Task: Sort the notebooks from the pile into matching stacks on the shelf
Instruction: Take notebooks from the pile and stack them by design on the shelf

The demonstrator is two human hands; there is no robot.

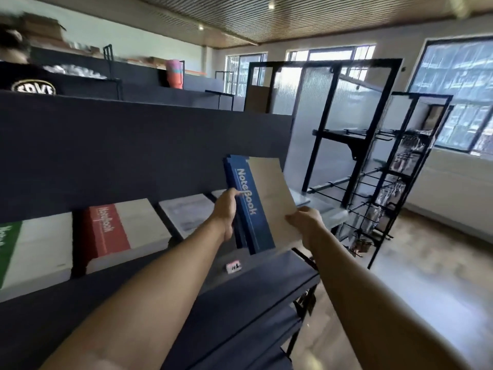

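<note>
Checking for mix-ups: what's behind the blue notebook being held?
More blue covers stand behind the blue notebook, held by the left hand and right hand. Lower parts are hidden.

Left hand (225,213), right hand (306,222), forearms bare, sleeveless

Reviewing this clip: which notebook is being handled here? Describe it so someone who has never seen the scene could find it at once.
Start at the dark shelf across the left, where notebooks lie in a row. At its right end both hands hold the blue notebook tilted up: left hand at its left edge, right hand at its lower right. It alone is blue and raised; the red notebook and green notebook lie flat.
</note>
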